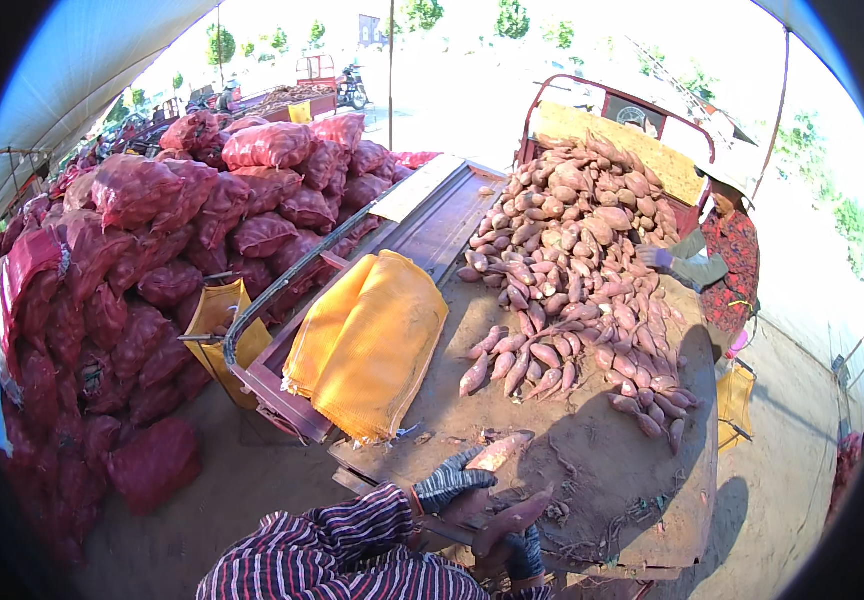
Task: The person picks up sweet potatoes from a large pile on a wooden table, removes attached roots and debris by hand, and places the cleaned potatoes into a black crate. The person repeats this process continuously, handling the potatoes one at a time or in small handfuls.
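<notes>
My left hand [448, 480], in a grey striped knit glove, grips a pale, sunlit sweet potato [501, 450] over the near edge of the truck bed [469, 420]. Just under that hand a second sweet potato [466, 505] shows in shadow; whether it is held too I cannot tell. A darker, long sweet potato [513, 519] is in my right hand [522, 556], gloved alike and partly hidden by it. Farther up the bed lies a large heap of sweet potatoes [567, 225], with a smaller cluster [526, 360] nearer me.
Folded yellow mesh sacks [368, 345] lie on the bed's left side. An open yellow sack [226, 337] hangs on a frame beside it. Filled red mesh sacks [274, 146] are stacked at left. A co-worker [728, 247] reaches into the heap from the right, near another yellow sack [736, 405].
</notes>
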A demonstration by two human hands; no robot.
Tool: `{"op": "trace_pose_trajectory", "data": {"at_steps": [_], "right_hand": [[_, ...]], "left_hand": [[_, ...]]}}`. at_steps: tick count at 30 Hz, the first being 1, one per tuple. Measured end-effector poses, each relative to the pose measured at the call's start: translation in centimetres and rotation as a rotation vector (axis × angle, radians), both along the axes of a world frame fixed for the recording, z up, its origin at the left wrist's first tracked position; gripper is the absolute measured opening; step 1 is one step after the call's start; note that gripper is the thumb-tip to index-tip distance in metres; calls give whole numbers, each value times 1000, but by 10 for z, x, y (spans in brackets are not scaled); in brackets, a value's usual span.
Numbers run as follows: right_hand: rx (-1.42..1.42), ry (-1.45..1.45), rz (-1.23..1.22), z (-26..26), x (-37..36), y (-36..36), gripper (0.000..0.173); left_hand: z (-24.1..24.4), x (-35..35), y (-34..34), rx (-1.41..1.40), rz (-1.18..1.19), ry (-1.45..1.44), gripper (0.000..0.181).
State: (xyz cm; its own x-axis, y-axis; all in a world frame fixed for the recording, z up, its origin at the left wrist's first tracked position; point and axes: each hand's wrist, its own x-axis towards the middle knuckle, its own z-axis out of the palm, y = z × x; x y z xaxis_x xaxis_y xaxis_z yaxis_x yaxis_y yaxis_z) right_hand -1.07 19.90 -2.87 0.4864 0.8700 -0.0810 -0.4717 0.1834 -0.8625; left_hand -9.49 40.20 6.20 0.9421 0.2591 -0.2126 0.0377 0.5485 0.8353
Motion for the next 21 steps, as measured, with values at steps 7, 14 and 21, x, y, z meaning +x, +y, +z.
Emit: {"op": "trace_pose_trajectory", "data": {"at_steps": [7,14,21], "right_hand": [[116,326,-105,-34,-25,-10,56],[168,144,-355,-24,-28,-58,62],[224,118,-569,-19,-17,-131,63]], "left_hand": [[-44,35,-20,28,-97,-5,52],[-57,71,-104,145,-502,-88,60],[-43,109,-213,210,-781,-4,58]]}}
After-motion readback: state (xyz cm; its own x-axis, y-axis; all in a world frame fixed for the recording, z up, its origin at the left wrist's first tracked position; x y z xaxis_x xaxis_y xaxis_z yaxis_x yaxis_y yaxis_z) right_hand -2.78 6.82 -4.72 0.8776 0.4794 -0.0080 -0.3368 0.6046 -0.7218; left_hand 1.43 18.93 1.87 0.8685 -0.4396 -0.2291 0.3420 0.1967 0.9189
